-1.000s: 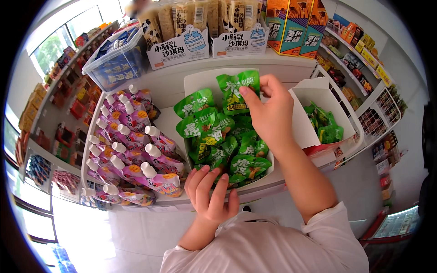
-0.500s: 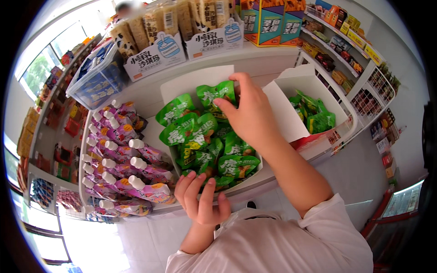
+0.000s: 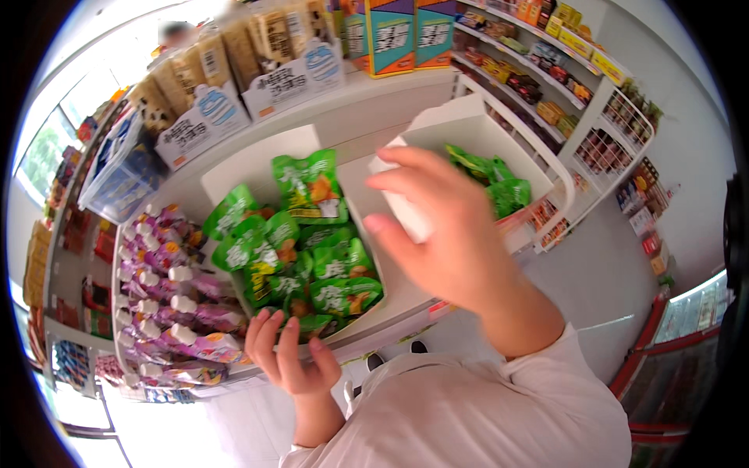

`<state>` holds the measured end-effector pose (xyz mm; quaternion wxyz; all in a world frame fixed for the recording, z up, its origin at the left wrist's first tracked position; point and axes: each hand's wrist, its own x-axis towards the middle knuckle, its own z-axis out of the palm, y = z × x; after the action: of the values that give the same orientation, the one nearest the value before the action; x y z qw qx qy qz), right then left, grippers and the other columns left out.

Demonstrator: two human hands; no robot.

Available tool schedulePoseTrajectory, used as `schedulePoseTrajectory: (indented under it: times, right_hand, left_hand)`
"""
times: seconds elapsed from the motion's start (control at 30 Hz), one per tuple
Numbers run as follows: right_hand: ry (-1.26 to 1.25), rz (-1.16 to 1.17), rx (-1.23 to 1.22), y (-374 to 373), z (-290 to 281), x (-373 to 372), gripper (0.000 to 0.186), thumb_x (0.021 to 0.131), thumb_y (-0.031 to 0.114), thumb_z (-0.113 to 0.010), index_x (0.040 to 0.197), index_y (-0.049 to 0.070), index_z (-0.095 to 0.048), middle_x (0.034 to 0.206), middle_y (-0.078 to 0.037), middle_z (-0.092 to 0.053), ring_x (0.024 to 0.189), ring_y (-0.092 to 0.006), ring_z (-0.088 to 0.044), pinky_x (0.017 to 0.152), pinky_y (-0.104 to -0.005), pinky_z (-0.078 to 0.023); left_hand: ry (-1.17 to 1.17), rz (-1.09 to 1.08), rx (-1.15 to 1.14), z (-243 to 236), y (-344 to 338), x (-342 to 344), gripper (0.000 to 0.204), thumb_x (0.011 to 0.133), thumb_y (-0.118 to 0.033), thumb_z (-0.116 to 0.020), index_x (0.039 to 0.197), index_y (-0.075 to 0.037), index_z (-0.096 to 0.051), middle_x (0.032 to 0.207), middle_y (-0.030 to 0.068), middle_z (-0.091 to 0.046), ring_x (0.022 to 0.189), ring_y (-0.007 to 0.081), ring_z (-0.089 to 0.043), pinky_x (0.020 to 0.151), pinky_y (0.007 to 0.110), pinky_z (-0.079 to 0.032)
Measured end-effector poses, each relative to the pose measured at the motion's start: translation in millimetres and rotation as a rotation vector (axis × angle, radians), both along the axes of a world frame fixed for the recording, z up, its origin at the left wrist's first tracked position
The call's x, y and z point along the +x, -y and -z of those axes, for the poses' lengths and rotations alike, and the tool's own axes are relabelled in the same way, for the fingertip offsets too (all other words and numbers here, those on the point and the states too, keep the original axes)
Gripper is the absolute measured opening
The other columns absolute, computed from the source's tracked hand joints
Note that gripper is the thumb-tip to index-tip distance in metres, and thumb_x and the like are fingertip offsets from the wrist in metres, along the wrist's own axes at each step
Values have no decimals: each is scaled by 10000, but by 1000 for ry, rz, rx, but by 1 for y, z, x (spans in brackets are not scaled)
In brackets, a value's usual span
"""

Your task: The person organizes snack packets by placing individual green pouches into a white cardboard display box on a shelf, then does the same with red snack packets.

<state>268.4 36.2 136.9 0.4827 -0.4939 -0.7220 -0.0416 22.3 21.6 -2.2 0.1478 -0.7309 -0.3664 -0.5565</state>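
A white carton [image 3: 224, 190] full of green snack pouches [image 3: 304, 186] sits on the display shelf. My left hand [image 3: 290, 355] rests at its front edge, fingertips on the rim, fingers loosely bent and apart. My right hand [image 3: 437, 234], blurred by motion, is open and empty between that carton and a second white carton [image 3: 477, 115] holding fewer green pouches [image 3: 507, 195]. It hides part of the second carton's left side.
Pink spouted pouches [image 3: 187, 304] crowd the left side. Behind are a plastic bin [image 3: 121, 183], upright snack packs [image 3: 211, 54] and colourful boxes [image 3: 394, 39]. Wire railing [image 3: 563, 175] bounds the display; stocked shelves [image 3: 530, 58] and a red-framed cooler [image 3: 679, 327] stand right.
My right hand has let go of the top green pouch, now lying in the left carton, and moved rightward toward the second carton. The view has shifted, so the display sits further left.
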Motion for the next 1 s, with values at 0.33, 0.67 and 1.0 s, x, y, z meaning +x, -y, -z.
schedulePoseTrajectory:
  times: [0.33, 0.67, 1.0]
  right_hand:
    - [506, 101, -659, -44, -20, 154, 440, 941, 250, -805, 1313, 38, -701, 1268, -242, -721, 1168, -386, -699, 1032, -462, -557]
    - [15, 157, -404, -34, -39, 158, 269, 964, 156, -755, 1135, -49, -790, 925, -167, -802, 816, -291, -770, 760, -395, -579]
    - [303, -558, 323, 25, 23, 13, 291, 938, 238, -781, 1143, 31, -791, 1334, -130, -735, 1234, -376, -701, 986, -550, -571]
  left_hand:
    - [-10, -19, 43, 3, -4, 3, 337, 977, -139, -606, 1239, 63, -669, 1280, 247, -645, 1212, 467, -620, 1029, 586, -500]
    - [38, -85, 90, 1, 4, 7, 353, 971, -130, -600, 1261, 66, -649, 1300, 273, -631, 1221, 449, -615, 1027, 568, -509]
    - [725, 1241, -908, -25, 55, 65, 811, 1019, -381, -633, 1620, 49, -299, 1621, 242, -427, 1507, 369, -470, 1205, 510, -434]
